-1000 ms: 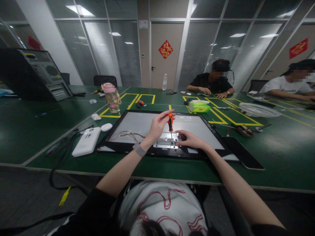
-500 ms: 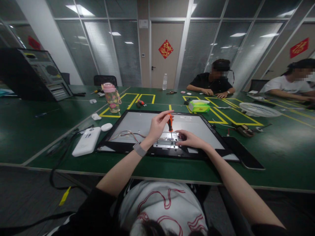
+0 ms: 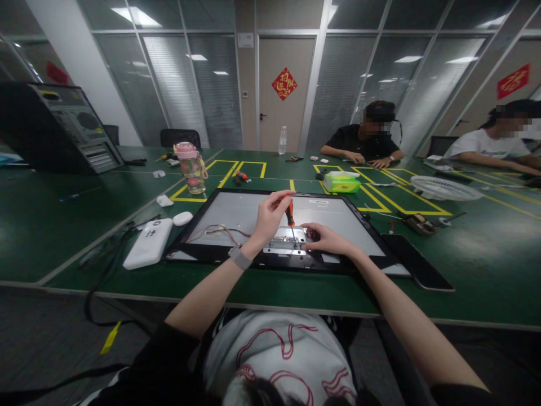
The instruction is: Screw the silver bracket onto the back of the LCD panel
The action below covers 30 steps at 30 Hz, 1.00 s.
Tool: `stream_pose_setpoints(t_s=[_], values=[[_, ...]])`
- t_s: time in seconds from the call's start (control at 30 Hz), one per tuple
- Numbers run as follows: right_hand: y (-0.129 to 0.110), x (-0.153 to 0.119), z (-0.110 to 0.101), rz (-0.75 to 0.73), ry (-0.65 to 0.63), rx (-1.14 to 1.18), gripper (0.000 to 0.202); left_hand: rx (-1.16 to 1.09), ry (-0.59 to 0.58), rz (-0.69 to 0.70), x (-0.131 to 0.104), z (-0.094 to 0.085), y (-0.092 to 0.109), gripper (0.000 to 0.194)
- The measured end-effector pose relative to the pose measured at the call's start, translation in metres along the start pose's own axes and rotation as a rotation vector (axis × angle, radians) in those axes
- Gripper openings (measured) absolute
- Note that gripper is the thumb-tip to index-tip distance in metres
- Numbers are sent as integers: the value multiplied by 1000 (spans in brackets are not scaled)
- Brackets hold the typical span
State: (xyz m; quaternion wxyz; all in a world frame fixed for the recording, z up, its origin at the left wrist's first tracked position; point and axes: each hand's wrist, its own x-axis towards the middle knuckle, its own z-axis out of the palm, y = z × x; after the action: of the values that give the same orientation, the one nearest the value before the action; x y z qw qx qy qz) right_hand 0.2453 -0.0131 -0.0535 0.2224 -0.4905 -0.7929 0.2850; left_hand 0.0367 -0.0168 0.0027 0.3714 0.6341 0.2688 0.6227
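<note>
A flat display panel [image 3: 234,214] with a black frame lies on the table, its grey back facing up. My left hand [image 3: 270,219] is closed on a screwdriver [image 3: 289,212] with an orange and black handle. The tool leans slightly left, its shaft pointing down at a silver metal bracket [image 3: 282,252] near the panel's front edge. At the bracket's right end, my right hand [image 3: 327,239] rests with thumb and curved fingers apart; a dark patch under the fingers is unclear. Thin wires [image 3: 226,229] run across the panel left of the bracket.
Left of the panel lie a white power bank [image 3: 147,243] and a small white case [image 3: 183,218], with a pink-lidded bottle [image 3: 192,169] behind. A black phone [image 3: 418,262] touches the right side. A green tissue pack [image 3: 341,182] stands beyond; two people sit farther right.
The screwdriver's handle has tipped a little to the left with my left hand. My right hand stays in place at the bracket.
</note>
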Motion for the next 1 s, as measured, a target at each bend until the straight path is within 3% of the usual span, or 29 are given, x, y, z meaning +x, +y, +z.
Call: stream_pose_setpoints(t_s=[0.13, 0.33, 0.53, 0.8, 1.0], values=[[2, 1, 1, -3, 5, 1, 66, 80, 15, 55, -1, 0, 2, 15], [5, 2, 1, -4, -2, 0, 69, -54, -64, 46, 2, -1, -3, 25], [9, 3, 3, -20, 8, 29, 69, 31, -36, 73, -1, 0, -3, 14], [9, 3, 3, -35, 3, 17, 67, -132, -145, 13, 2, -1, -8, 29], [11, 3, 4, -31, 22, 29, 68, 34, -83, 64, -2, 1, -1, 20]])
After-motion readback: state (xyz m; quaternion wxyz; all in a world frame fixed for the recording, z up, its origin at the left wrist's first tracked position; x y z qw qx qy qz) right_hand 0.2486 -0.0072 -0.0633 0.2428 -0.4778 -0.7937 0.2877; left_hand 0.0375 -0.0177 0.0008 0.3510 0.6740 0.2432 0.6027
